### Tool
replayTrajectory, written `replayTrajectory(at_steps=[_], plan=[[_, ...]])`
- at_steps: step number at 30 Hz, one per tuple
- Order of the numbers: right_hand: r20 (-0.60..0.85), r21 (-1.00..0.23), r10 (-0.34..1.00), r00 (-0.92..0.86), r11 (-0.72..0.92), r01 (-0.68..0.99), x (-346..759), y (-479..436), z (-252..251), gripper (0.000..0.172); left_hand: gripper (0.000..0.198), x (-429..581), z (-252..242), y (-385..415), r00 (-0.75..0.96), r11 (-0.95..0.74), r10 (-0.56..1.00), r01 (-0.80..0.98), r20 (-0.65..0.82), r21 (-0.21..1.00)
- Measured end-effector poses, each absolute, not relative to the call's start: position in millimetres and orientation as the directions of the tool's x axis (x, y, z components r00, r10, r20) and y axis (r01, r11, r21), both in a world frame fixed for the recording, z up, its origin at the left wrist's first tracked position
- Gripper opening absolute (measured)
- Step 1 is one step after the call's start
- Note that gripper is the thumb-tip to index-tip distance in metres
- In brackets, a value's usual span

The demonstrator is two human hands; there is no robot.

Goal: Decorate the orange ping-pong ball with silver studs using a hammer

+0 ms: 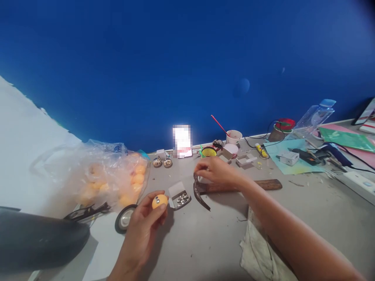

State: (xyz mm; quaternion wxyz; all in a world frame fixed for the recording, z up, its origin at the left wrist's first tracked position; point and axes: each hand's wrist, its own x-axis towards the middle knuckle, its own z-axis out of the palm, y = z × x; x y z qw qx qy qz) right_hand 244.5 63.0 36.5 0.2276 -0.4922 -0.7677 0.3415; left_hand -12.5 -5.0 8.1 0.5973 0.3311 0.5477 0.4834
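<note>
My left hand is closed around an orange ball that has a small metal stud on its front. It holds the ball just above the grey table, next to a small open box of metal studs. My right hand reaches over the head of a claw hammer lying on the table. Its fingers are curled and pinched near a small white box, and what they hold is too small to make out.
A clear plastic bag of orange balls lies at the left, with scissors and a tape roll in front. A cloth lies under my right forearm. Cups, small boxes, a bottle and cables crowd the back right.
</note>
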Motion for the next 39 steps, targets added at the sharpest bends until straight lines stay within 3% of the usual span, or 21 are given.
replayTrajectory(at_steps=[2,5,11,16,20,23,27,30,32,36,39], plan=[[0.071,-0.974,0.912,-0.403,0.151,0.169,244,62,42,0.018,0.051,-13,5,-5,-0.057,0.314,0.942,-0.201,-0.331,0.928],[0.087,-0.949,0.899,-0.429,-0.056,-0.31,242,63,41,0.025,0.051,-14,0,-5,-0.049,0.307,0.946,-0.182,-0.321,0.934],[0.125,-0.859,0.894,-0.431,-0.12,-0.498,242,68,33,0.024,0.051,-14,0,-3,-0.05,0.31,0.945,-0.164,-0.322,0.936],[0.164,-0.74,0.956,-0.242,-0.043,-0.672,254,69,44,0.029,0.05,-11,3,-2,-0.04,0.312,0.945,-0.185,-0.325,0.932],[0.16,-0.787,0.982,-0.098,0.067,-0.613,265,71,55,0.021,0.045,-11,2,-1,-0.031,0.279,0.956,-0.194,-0.291,0.94],[0.146,-0.876,0.983,-0.107,0.079,-0.475,259,71,50,0.022,0.043,-11,0,-1,-0.024,0.285,0.955,-0.194,-0.295,0.939],[0.054,-0.999,0.962,-0.267,0.051,-0.02,231,62,32,0.024,0.042,-12,-2,0,-0.008,0.289,0.955,-0.176,-0.295,0.941],[0.022,-0.964,0.911,-0.411,0.128,0.232,214,57,23,0.019,0.042,-12,-3,0,-0.004,0.286,0.957,-0.163,-0.291,0.944],[0.03,-0.977,0.906,-0.422,0.116,0.179,212,57,21,0.02,0.043,-12,-3,0,-0.003,0.285,0.957,-0.168,-0.289,0.944],[0.062,-0.991,0.967,-0.248,0.029,-0.134,232,66,29,0.027,0.044,-12,-2,-1,-0.008,0.274,0.96,-0.18,-0.28,0.945],[0.119,-0.935,0.984,-0.131,0.066,-0.349,260,74,46,0.03,0.042,-11,1,-1,0.0,0.266,0.963,-0.188,-0.271,0.945]])
